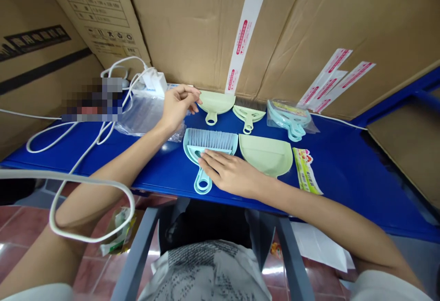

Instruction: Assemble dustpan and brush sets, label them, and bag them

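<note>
On the blue table (pixel 343 168), the right hand (pixel 232 172) lies open across the blue brush (pixel 209 139) in its blue dustpan (pixel 186 143), while the left hand (pixel 179 104), loosely half-open and seemingly empty, hovers beside a green dustpan (pixel 218 101).

Seemingly a storeroom; large cardboard cartons (pixel 195 30) line the blue table (pixel 347 177).

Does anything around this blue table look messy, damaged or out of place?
Yes, the white cable: it sprawls in loose loops at the left, one reaching past the front edge of the blue table and crossing in front of the left forearm, where it might snag. I see no spill or clear damage.
</note>
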A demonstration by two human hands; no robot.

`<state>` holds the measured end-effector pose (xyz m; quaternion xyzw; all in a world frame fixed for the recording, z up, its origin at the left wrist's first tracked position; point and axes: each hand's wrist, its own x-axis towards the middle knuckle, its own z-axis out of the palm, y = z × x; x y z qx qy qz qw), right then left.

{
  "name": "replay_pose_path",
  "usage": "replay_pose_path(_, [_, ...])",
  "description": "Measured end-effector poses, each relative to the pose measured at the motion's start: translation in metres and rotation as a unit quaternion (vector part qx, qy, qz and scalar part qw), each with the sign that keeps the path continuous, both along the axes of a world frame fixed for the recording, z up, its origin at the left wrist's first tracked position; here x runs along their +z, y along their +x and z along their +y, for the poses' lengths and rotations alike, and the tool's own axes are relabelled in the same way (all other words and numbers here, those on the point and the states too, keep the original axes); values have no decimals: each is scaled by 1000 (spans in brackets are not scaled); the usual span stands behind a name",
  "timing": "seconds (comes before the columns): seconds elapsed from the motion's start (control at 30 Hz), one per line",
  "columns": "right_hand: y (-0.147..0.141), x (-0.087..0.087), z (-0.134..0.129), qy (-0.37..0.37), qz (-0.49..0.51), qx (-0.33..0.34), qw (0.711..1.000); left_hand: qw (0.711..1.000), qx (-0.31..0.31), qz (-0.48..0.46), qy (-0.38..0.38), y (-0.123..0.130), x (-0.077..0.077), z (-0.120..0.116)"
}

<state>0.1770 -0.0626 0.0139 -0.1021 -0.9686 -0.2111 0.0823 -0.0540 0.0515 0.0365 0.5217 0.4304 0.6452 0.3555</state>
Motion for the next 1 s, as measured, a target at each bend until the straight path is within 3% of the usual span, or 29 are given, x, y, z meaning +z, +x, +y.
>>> replay_pose_path(0.17, [1,-1,0,67,10,33,997,1000,-7,7,15,2,-1,-1])
replay_pose_path(0.73, [6,-2,2,110,-10,74,991,999,-12,35,33,5,-5,-1])
replay_pose_path(0.87, [6,0,1,70,-32,43,996,998,-21,43,28,4,-7,0])
replay_pose_path(1.0, [7,16,-4,-40,-32,-7,999,998,-16,46,30,3,-8,1])
